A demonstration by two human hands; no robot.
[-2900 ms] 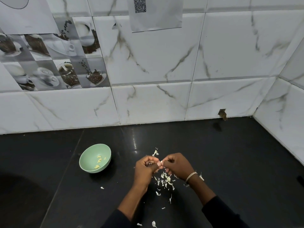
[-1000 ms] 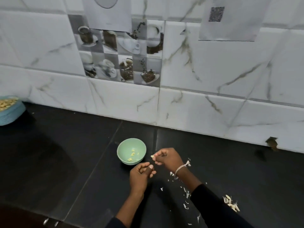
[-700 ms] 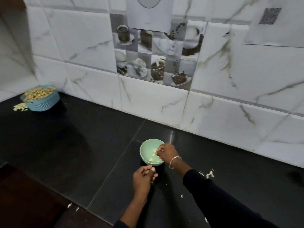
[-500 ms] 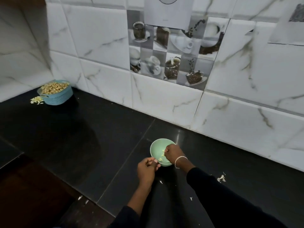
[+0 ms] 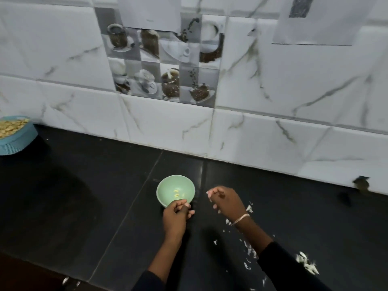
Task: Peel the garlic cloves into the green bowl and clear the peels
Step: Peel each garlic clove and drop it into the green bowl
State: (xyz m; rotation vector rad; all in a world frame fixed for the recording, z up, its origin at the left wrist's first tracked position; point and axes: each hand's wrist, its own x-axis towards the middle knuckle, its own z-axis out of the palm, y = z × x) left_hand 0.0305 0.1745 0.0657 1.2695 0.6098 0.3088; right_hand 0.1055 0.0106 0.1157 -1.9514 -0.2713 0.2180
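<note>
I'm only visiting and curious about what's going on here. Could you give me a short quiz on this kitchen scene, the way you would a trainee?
1. True or false: the green bowl holds nothing.
2. Where do most of the loose peels lie? A) left of the green bowl; B) on the black counter, right of the green bowl; C) inside the green bowl.
3. In a few words: what stands at the counter's far left edge?

Key:
1. False: a few pale cloves lie in it.
2. B.
3. A blue bowl filled with yellowish pieces.
</note>
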